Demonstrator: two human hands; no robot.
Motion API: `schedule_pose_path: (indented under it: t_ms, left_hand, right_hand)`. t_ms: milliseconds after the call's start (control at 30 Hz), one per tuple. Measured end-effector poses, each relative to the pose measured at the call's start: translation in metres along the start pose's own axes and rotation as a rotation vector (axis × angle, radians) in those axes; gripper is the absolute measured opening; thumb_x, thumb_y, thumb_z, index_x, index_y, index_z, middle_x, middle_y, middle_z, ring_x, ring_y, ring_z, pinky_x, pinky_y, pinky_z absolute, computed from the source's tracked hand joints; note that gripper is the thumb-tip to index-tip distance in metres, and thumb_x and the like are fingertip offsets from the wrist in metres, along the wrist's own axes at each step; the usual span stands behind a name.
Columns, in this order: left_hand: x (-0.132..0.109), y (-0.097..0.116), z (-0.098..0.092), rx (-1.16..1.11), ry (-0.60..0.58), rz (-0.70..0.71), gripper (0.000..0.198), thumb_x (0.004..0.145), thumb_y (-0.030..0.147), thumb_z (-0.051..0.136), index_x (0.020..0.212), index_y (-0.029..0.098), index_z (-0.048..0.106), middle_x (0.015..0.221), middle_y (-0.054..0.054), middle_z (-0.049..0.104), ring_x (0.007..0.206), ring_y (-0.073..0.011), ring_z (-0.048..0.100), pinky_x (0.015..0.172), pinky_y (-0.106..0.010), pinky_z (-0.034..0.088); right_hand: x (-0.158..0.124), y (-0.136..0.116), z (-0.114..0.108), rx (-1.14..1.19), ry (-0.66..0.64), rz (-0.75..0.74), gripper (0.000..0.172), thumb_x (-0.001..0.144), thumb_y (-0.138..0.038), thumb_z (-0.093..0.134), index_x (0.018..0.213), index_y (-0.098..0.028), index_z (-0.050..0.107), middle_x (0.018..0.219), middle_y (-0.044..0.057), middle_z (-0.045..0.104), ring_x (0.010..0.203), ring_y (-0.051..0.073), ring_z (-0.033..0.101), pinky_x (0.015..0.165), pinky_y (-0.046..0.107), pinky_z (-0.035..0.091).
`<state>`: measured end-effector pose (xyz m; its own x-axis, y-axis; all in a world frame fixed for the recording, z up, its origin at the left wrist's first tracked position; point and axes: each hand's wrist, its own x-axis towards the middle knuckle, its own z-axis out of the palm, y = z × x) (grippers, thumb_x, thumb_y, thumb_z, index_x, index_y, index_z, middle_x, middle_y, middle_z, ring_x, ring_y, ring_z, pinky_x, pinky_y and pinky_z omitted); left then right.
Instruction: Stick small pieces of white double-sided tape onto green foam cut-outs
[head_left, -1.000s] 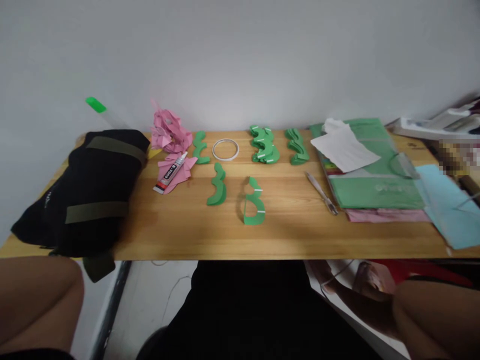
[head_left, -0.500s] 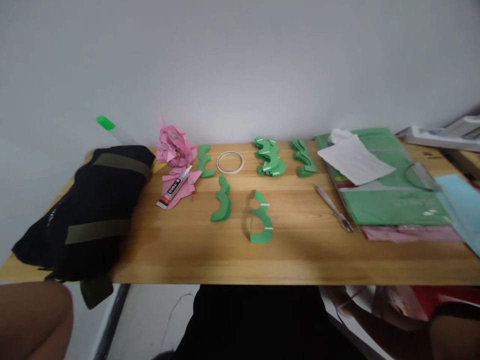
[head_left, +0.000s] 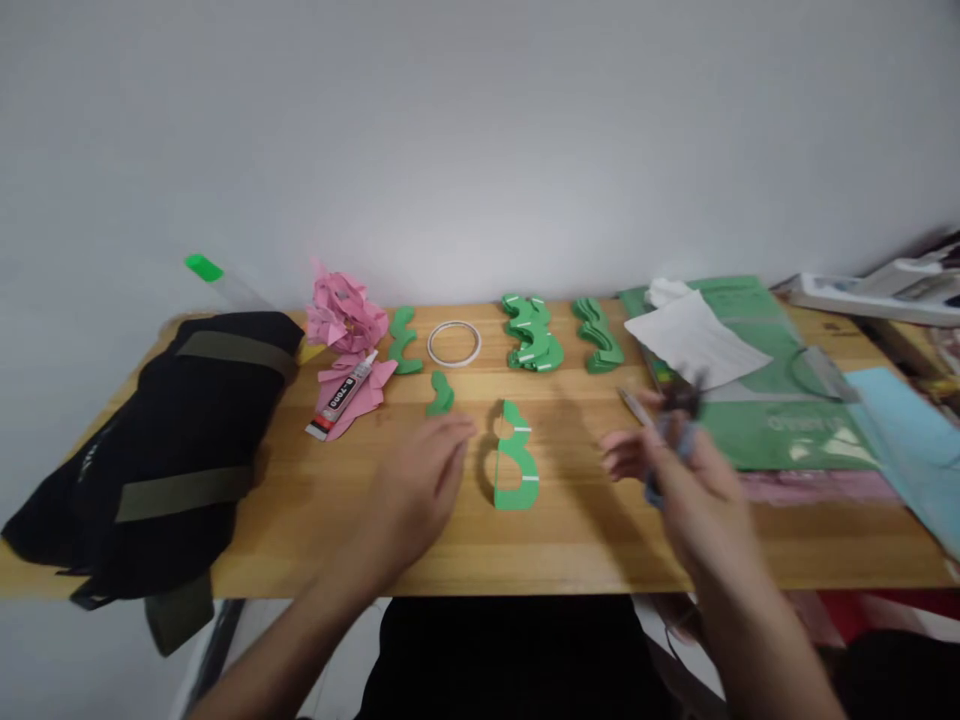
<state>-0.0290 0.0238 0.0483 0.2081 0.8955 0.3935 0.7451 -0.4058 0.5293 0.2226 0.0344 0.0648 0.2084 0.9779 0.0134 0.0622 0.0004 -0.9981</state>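
Observation:
My left hand [head_left: 420, 485], somewhat blurred, is over the table with its fingers loosely bent and nothing seen in them. It covers the lower part of a wavy green paper cutout [head_left: 440, 393]; whether it touches the paper I cannot tell. Just right of it lies another green paper cutout [head_left: 517, 460] with white strips. My right hand [head_left: 686, 480] holds scissors [head_left: 671, 440] with blue-grey handles and dark blades smeared by motion. Some of its fingers stretch leftward, beside a pen [head_left: 635, 405] on the table.
Along the back are pink paper pieces [head_left: 346, 312], a glue tube [head_left: 341, 397], a tape ring [head_left: 454, 344] and stacks of green cutouts [head_left: 531, 330]. A black bag [head_left: 187, 430] fills the left. Right lie white paper [head_left: 697, 340] and a green packet [head_left: 780, 430].
Both hands have come up over the table: the left beside the middle cutouts, the right with scissors near the pen. The view has tilted slightly.

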Motion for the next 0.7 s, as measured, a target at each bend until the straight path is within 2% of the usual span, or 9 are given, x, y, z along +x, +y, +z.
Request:
schedule_pose_path:
  t_ms: [67,200,300,433,567,700]
  left_hand:
    - [-0.003,0.002,0.015,0.006,-0.04,0.064,0.024,0.094,0.016,0.046,0.112,0.014,0.061,0.11,-0.011,0.07,0.102,-0.0212,0.066,0.089,-0.039,0.056]
    - [-0.012,0.01,0.038,0.012,-0.162,0.094,0.031,0.091,0.011,0.047,0.12,0.011,0.058,0.122,-0.015,0.066,0.112,-0.0253,0.063,0.094,-0.045,0.055]
    - [-0.014,0.01,0.046,0.021,-0.182,0.122,0.031,0.091,0.011,0.047,0.119,0.012,0.058,0.125,-0.016,0.065,0.114,-0.0277,0.062,0.094,-0.048,0.054]
    - [-0.017,0.004,0.052,-0.006,-0.133,0.087,0.032,0.09,0.008,0.046,0.12,0.011,0.057,0.125,-0.017,0.064,0.115,-0.0269,0.061,0.094,-0.047,0.054]
    - [-0.019,-0.001,0.054,-0.044,-0.11,0.065,0.036,0.088,0.004,0.045,0.121,0.013,0.056,0.124,-0.015,0.065,0.117,-0.0258,0.06,0.096,-0.047,0.053]
    - [-0.018,-0.003,0.055,-0.042,-0.136,0.09,0.037,0.085,-0.001,0.044,0.118,0.013,0.057,0.124,-0.015,0.065,0.117,-0.0262,0.058,0.096,-0.047,0.053]
  right_hand:
    - [0.001,0.019,0.017,0.044,-0.138,0.116,0.052,0.084,-0.053,0.061,0.125,-0.021,0.052,0.077,0.003,0.069,0.056,0.015,0.063,0.053,0.03,0.054]
    - [0.0,0.047,0.038,0.023,-0.183,0.226,0.063,0.084,-0.058,0.057,0.132,-0.019,0.043,0.076,0.001,0.068,0.042,0.011,0.056,0.037,0.022,0.043]
    - [0.0,0.056,0.043,0.002,-0.178,0.225,0.06,0.086,-0.056,0.056,0.131,-0.019,0.043,0.076,0.0,0.067,0.04,0.009,0.054,0.036,0.02,0.04]
    - [-0.001,0.061,0.043,-0.025,-0.181,0.195,0.052,0.091,-0.049,0.052,0.134,-0.02,0.042,0.084,0.002,0.071,0.041,0.009,0.054,0.037,0.02,0.04]
    - [-0.002,0.062,0.042,-0.104,-0.233,0.155,0.047,0.095,-0.042,0.05,0.137,-0.024,0.041,0.098,0.005,0.073,0.047,0.009,0.056,0.04,0.021,0.042]
    - [-0.002,0.059,0.041,-0.127,-0.263,0.168,0.045,0.095,-0.041,0.05,0.137,-0.026,0.041,0.099,0.004,0.073,0.047,0.009,0.055,0.041,0.021,0.042]
